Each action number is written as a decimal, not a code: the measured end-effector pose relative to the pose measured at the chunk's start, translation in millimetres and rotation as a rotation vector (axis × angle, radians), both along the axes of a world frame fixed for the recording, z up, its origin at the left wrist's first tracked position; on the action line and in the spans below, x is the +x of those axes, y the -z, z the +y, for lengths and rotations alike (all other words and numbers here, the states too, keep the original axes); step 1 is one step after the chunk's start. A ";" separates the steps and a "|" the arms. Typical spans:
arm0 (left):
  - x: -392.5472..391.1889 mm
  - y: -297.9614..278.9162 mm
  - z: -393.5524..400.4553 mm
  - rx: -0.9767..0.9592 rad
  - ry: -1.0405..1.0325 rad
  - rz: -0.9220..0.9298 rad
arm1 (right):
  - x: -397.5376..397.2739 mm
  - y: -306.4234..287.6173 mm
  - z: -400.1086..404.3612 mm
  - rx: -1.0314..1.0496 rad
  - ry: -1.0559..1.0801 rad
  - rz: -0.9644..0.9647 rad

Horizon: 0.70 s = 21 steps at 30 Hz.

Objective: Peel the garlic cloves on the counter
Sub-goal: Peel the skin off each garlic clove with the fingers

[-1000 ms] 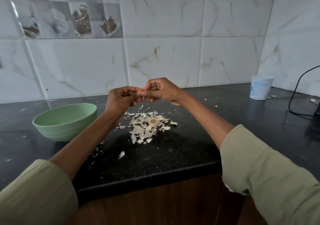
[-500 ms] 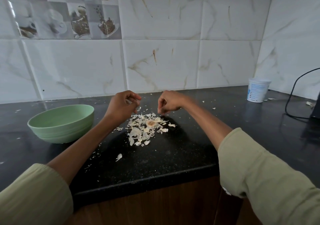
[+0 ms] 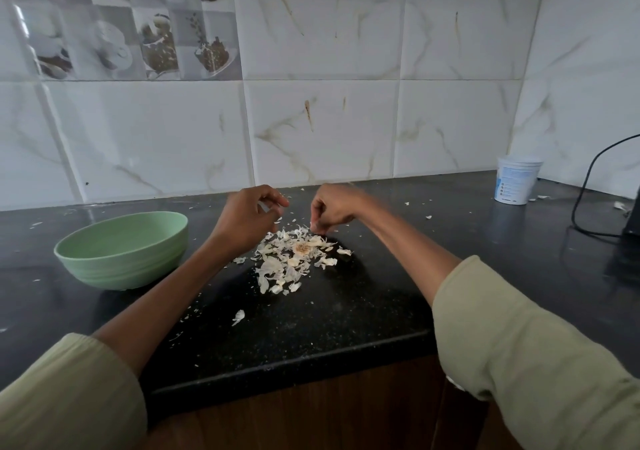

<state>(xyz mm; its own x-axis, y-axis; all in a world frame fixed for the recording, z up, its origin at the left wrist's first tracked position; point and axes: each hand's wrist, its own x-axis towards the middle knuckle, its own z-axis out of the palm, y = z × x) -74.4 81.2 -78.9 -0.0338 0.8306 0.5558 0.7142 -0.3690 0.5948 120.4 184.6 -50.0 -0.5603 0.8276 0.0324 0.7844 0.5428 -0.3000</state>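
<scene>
My left hand (image 3: pixel 244 219) hovers just left of the pile of garlic skins (image 3: pixel 294 262) on the black counter (image 3: pixel 311 328). Its fingers curl round a small pale garlic clove (image 3: pixel 267 207), mostly hidden. My right hand (image 3: pixel 334 209) is blurred and points down at the pile's far edge. A white scrap of garlic skin (image 3: pixel 313 225) shows at its pinched fingertips. A brown garlic root base (image 3: pixel 303 249) lies in the middle of the pile.
A light green bowl (image 3: pixel 121 249) stands on the counter to the left of my left hand. At the back right are a white tub (image 3: pixel 516 179), a black cable (image 3: pixel 585 186) and a dark appliance (image 3: pixel 633 221). Skin flakes are scattered around, and the tiled wall rises behind.
My hands were joined above the pile one second ago. They have parted, and my right hand has dropped to the pile's far edge.
</scene>
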 end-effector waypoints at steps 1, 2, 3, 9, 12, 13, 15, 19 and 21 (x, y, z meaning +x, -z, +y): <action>-0.7 0.2 0.1 -0.001 -0.005 0.011 | -0.2 -0.2 -1.1 0.026 -0.014 -0.005; -1.3 0.1 0.9 0.001 -0.008 0.016 | 0.5 0.8 -2.6 0.040 -0.028 0.001; -1.7 0.3 1.2 0.003 -0.009 0.021 | 1.6 0.6 -5.1 0.055 -0.038 0.014; -4.5 -0.5 2.7 0.006 -0.022 0.034 | 1.7 -6.3 -4.3 0.100 -0.078 0.266; -4.9 -0.8 2.4 0.013 -0.019 0.023 | 3.2 -9.1 -4.9 0.192 -0.055 0.379; -5.0 -1.0 2.1 0.013 -0.019 0.021 | 3.6 -9.2 -4.3 0.231 -0.036 0.408; -5.1 -1.1 1.9 0.013 -0.017 0.024 | 4.6 -8.8 -2.3 0.202 -0.014 0.328; -3.5 -0.5 1.6 -0.002 -0.013 0.033 | 5.5 -1.1 -1.4 -0.052 -0.029 -0.073; -2.8 0.3 1.2 -0.006 -0.013 0.046 | 6.0 -0.8 -0.2 -0.022 -0.040 -0.065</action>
